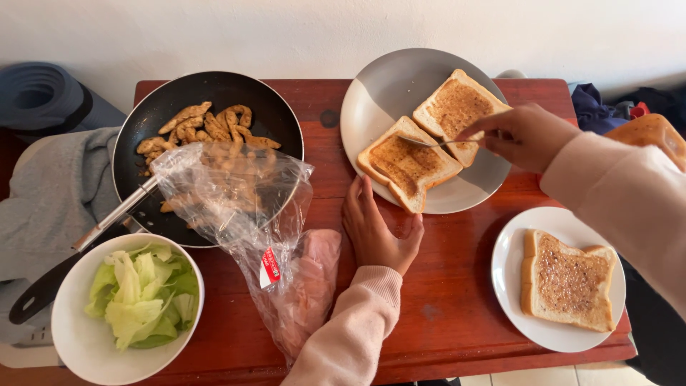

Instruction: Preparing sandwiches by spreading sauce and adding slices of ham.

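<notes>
My right hand holds a thin metal utensil whose tip rests on the nearer of two toasted bread slices on a grey plate. The second toast slice lies just behind it. My left hand rests flat on the red wooden table, fingers touching the plate's near edge. A third toast slice, spread with something brown, sits on a small white plate at the right.
A black frying pan with cooked strips sits at the left, its handle pointing toward me. A clear plastic bag lies across it. A white bowl of lettuce stands front left. Grey cloth lies beyond the table's left edge.
</notes>
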